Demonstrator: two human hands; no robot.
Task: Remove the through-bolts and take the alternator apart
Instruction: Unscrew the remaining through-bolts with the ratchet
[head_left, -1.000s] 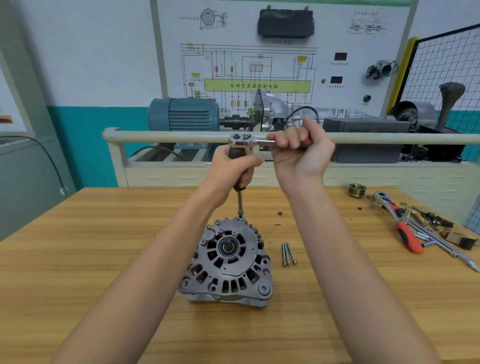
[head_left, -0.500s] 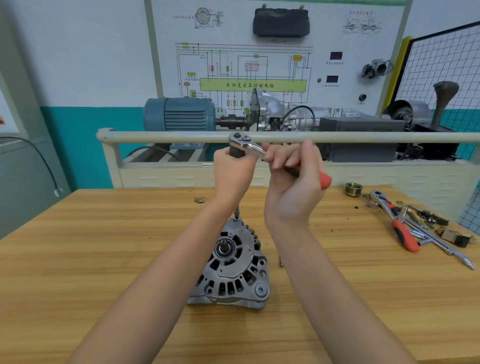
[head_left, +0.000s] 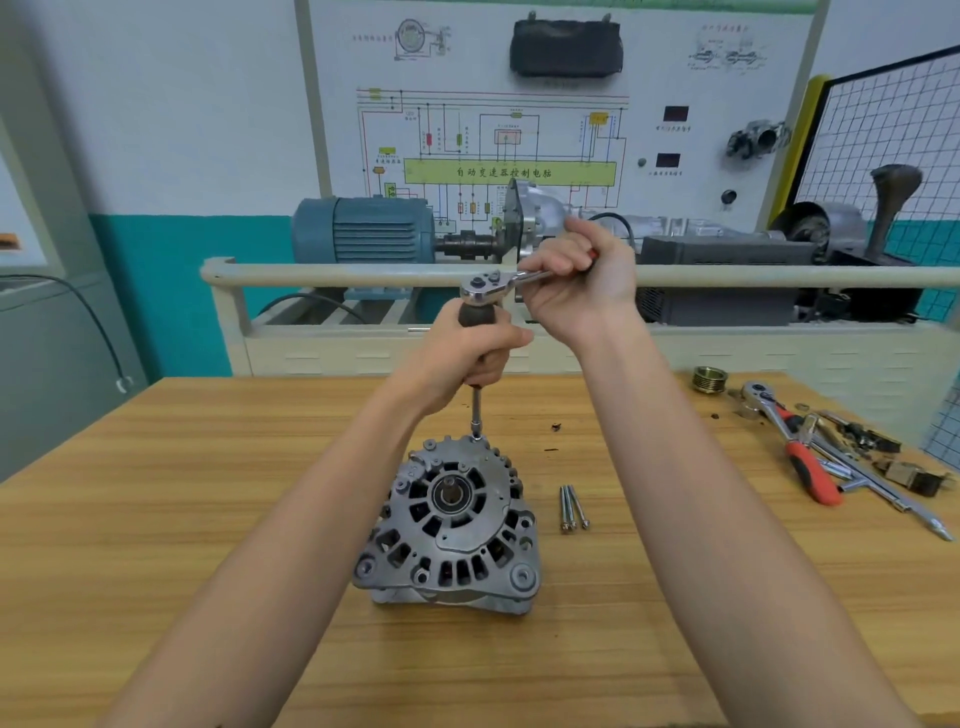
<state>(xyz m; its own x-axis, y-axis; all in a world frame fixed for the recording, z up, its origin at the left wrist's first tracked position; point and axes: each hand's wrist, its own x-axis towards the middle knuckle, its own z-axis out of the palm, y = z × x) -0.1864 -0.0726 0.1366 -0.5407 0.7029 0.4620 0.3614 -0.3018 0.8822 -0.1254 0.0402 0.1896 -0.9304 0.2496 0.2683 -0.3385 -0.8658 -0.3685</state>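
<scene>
Board (head_left: 509, 172) label reads 自动变速器控制电脑, behind alternator (head_left: 449, 525).

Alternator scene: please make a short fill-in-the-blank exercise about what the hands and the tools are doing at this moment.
1. The left hand grips the dark handle of the extension, which stands upright on the far edge of the ____.
2. The right hand holds the handle of the ____ on top of that extension.
3. ____ removed through-bolts lie on the table, right of the alternator.
4. A second ratchet with a ____ handle lies at the table's right.

Missing words: alternator; ratchet; three; red
</scene>
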